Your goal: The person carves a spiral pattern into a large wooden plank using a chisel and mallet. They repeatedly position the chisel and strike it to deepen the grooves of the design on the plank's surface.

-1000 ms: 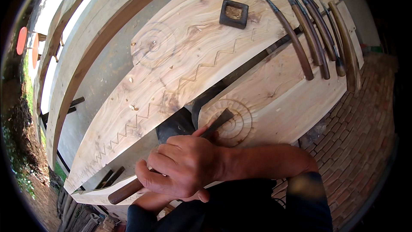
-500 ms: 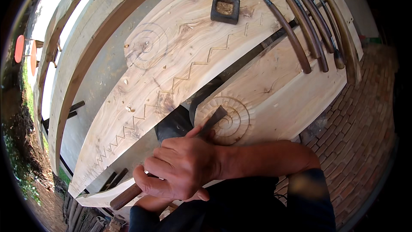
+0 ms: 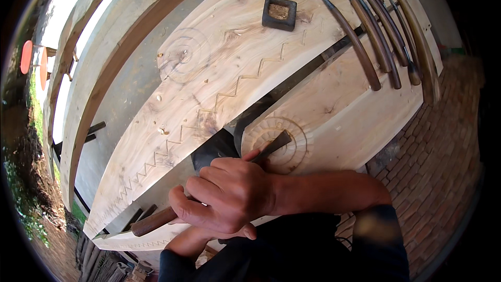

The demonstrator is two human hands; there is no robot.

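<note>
My right hand point(image 3: 229, 193) is closed around the brown wooden handle of a chisel point(image 3: 274, 146), whose flared dark blade points up and right. The blade lies over a carved spiral point(image 3: 295, 154) ringed with small notches, on the nearer wooden board point(image 3: 355, 130). Whether the edge touches the wood, I cannot tell. My left forearm point(image 3: 183, 244) passes beneath the right hand, which covers most of my left hand. Fingertips that appear to be the left hand's grip the shank just behind the blade.
Several long-handled carving tools point(image 3: 365, 36) lie at the upper right. A small dark square box point(image 3: 279, 13) rests on the farther board point(image 3: 219, 62), which bears a zigzag groove and loose chips. Curved beams point(image 3: 107, 68) stand left; brick paving point(image 3: 412, 193) lies right.
The chisel blade has shifted slightly right over the spiral, and its handle end has swung upward in the view. The whole view has also shifted a little.
</note>
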